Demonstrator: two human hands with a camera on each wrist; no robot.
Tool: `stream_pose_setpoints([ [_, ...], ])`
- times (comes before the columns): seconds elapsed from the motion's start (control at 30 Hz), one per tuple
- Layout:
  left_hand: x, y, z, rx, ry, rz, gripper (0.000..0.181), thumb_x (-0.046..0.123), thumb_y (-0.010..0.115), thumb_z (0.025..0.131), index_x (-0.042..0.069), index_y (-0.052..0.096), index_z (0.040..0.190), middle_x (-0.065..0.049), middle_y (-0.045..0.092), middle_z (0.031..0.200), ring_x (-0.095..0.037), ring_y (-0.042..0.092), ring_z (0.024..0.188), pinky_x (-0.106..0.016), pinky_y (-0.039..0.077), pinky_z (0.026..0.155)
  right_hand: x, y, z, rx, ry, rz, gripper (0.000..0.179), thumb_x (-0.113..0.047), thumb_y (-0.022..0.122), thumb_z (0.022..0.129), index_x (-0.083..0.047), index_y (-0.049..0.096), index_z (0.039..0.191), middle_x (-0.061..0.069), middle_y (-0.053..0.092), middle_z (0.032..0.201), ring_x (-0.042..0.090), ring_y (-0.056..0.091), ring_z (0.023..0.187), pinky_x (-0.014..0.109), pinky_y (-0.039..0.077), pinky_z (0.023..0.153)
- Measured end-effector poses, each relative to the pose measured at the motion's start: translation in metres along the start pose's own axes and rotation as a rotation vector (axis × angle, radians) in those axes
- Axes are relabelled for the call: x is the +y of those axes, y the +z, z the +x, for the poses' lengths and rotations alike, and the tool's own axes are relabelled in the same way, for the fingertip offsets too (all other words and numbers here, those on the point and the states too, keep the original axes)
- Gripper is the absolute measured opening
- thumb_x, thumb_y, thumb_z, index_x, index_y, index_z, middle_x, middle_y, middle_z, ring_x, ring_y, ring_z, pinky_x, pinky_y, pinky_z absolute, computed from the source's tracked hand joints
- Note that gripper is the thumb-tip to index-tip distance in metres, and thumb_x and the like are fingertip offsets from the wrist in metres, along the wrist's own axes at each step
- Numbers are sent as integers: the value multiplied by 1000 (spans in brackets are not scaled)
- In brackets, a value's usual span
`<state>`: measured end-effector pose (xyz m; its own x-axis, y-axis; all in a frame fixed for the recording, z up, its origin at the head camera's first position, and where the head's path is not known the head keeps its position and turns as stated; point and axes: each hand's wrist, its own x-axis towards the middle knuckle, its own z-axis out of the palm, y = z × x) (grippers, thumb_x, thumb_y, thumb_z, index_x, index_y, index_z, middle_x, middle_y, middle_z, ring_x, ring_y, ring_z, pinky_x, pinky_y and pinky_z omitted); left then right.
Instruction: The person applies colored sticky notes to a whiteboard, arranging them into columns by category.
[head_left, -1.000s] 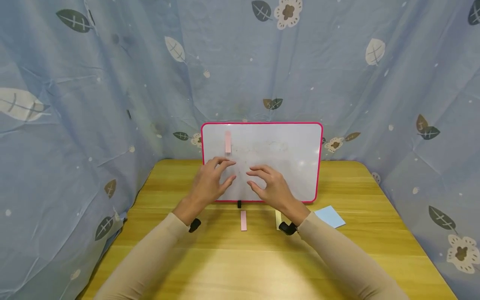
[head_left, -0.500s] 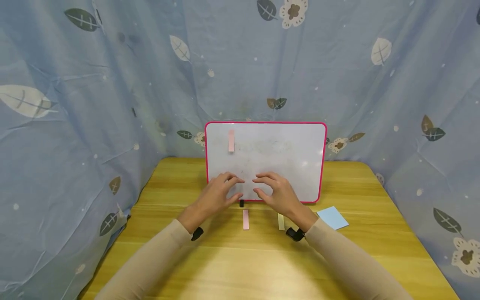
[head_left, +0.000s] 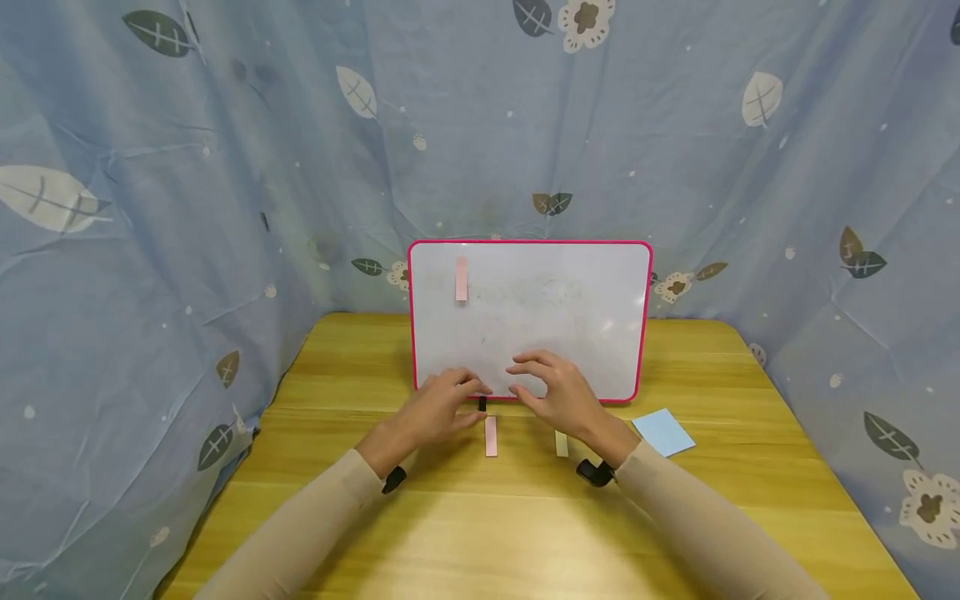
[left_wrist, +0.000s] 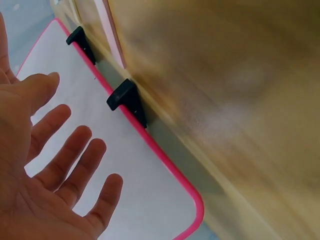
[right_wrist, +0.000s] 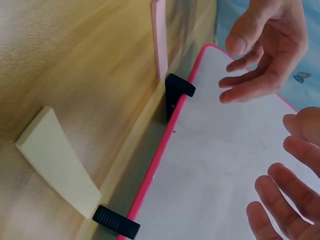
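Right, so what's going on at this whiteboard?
A person has both hands raised by the whiteboard: the left hand near its lower edge, the right hand near its lower middle. Neither holds anything. One pink strip is on the board's upper left. On the table lie another pink strip, a yellow strip and, further right, a blue square.
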<state>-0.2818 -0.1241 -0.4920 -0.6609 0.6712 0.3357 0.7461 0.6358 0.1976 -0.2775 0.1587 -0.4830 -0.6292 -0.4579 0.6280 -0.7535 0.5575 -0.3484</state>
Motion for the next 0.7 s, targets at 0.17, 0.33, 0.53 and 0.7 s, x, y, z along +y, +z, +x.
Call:
stream_pose_setpoints([
  [0.17, 0, 4, -3, -68, 15, -10, 35, 29, 92, 104, 12, 83, 133, -6, 80, 129, -25, 78, 111, -45, 67, 97, 2, 1, -5, -42, 16, 4, 28, -12, 92, 101, -5, 87, 128, 18, 82, 139, 39, 80, 129, 56, 69, 104],
  [0.33, 0, 8, -6, -121, 26, 1, 32, 30, 91, 105, 13, 84, 131, -4, 79, 129, -24, 77, 113, -45, 67, 98, 3, 0, -10, -76, 35, 14, 27, -14, 91, 102, -7, 88, 128, 17, 82, 140, 38, 80, 131, 54, 69, 104],
  [0.53, 1, 12, -9, -160, 35, 6, 27, 29, 90, 105, 16, 85, 129, -3, 80, 128, -25, 76, 117, -47, 66, 102, 2, 2, -14, -103, 54, 30, 25, -15, 92, 103, -8, 89, 127, 17, 82, 139, 37, 80, 132, 51, 70, 103],
  [0.7, 1, 16, -11, -183, 44, 32, 24, 34, 88, 107, 19, 86, 127, -1, 80, 127, -23, 76, 116, -46, 66, 102, 1, 4, -17, -137, 65, 28, 27, -16, 93, 102, -7, 88, 128, 17, 83, 139, 37, 80, 130, 51, 70, 102],
])
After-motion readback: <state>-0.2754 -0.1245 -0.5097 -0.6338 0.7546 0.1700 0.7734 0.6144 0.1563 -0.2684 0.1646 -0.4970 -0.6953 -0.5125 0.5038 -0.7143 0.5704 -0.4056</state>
